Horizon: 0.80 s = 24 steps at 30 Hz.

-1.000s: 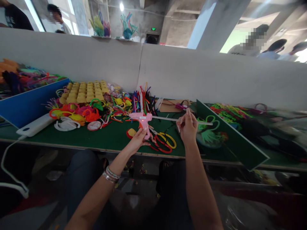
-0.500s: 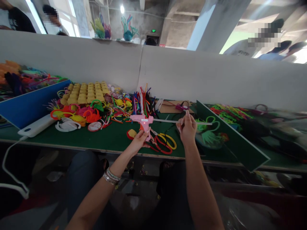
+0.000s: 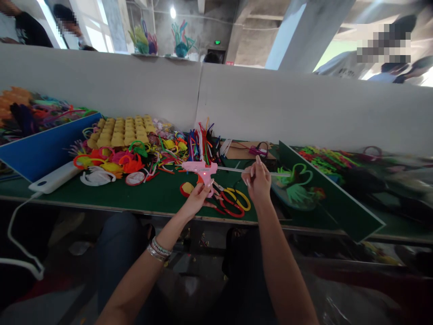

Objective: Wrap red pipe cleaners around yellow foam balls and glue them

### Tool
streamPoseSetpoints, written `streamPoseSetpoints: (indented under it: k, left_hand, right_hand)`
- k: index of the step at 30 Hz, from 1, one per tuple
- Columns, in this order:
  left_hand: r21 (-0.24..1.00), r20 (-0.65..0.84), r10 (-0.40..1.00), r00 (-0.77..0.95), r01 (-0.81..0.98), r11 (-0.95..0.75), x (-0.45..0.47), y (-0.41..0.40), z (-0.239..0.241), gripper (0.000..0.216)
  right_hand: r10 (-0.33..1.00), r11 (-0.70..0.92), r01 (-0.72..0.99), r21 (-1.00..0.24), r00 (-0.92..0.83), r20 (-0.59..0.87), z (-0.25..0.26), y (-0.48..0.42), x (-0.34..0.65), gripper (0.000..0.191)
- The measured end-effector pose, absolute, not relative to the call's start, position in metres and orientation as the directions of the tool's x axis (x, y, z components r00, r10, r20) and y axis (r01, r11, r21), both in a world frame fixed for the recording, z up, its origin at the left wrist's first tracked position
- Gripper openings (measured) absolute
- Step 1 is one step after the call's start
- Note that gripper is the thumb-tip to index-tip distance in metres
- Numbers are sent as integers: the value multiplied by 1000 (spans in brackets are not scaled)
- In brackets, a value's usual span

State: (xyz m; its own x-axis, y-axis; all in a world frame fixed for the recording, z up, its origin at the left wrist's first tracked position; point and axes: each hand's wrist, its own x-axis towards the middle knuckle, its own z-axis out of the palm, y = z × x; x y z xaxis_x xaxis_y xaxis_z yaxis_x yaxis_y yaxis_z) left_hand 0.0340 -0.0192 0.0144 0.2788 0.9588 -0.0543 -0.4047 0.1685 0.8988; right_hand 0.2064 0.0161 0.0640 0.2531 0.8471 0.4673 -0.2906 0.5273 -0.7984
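My left hand (image 3: 199,197) is wrapped round the handle of a pink glue gun (image 3: 203,169), which points left and shows a small red light. A long, whitish glue stick (image 3: 233,169) runs out of the gun's back end to the right. My right hand (image 3: 258,178) pinches that stick between thumb and fingers, part way along it. Under and beside my left hand lie scissors with red handles (image 3: 235,212) and a pair with yellow handles (image 3: 246,201); their blades are partly hidden.
A yellow egg-crate tray (image 3: 122,132) sits on coloured pipe-cleaner pieces (image 3: 126,160) at the left. Behind the gun stands a bundle of pipe cleaners (image 3: 201,142). A white power strip (image 3: 54,177), a blue divider (image 3: 50,146) and a green divider (image 3: 331,194) flank the work area.
My right hand has moved a little left along the glue stick, closer to the gun. The left hand keeps its hold on the glue gun.
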Motion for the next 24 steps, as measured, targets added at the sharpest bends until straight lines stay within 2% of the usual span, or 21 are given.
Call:
streamPoseSetpoints:
  k: [4, 9, 11, 14, 16, 24]
  left_hand:
    - [907, -49, 970, 238, -396, 143, 33, -19, 15, 32]
    - [886, -31, 970, 240, -443, 137, 31, -15, 17, 33]
    - [876, -8, 976, 219, -470, 113, 31, -13, 18, 33]
    - [875, 17, 987, 160, -480, 63, 32, -13, 18, 32]
    - [884, 12, 989, 145, -465, 58, 33, -14, 19, 30]
    - [954, -4, 950, 313, -285, 98, 26, -19, 23, 31]
  right_hand:
    - [862, 505, -312, -805, 234, 450, 62, 18, 204, 44]
    - [908, 418, -334, -845, 160, 387, 59, 22, 207, 29]
    - [932, 362, -277, -890, 73, 356, 56, 20, 204, 30]
    - [939, 312, -42, -949, -142, 315, 50, 12, 193, 31]
    - [918, 310, 52, -949, -276, 285, 45, 6, 182, 32]
    - [929, 287, 84, -954, -267, 256, 39, -2, 160, 31]
